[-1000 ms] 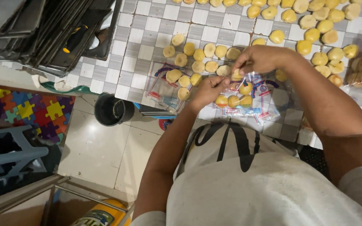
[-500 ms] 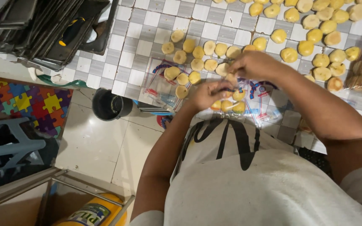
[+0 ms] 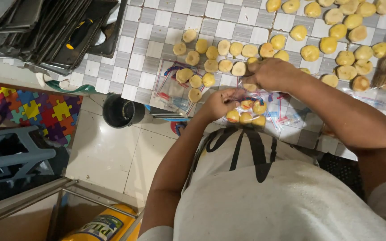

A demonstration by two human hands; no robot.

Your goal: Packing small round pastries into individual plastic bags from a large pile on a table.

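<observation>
A stack of dark baking trays [image 3: 45,31] occupies the upper left corner of the checkered bench [image 3: 157,35]. A black bucket [image 3: 119,111] stands on the tiled floor just beside the bench edge. A coloured puzzle mat [image 3: 27,105] lies left, with a blue-grey stool [image 3: 12,154] near it. A yellow container [image 3: 103,225] sits at bottom.

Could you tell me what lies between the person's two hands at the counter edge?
In the head view, the clear plastic bag of yellow pastries spans between the left hand and right hand.
</observation>
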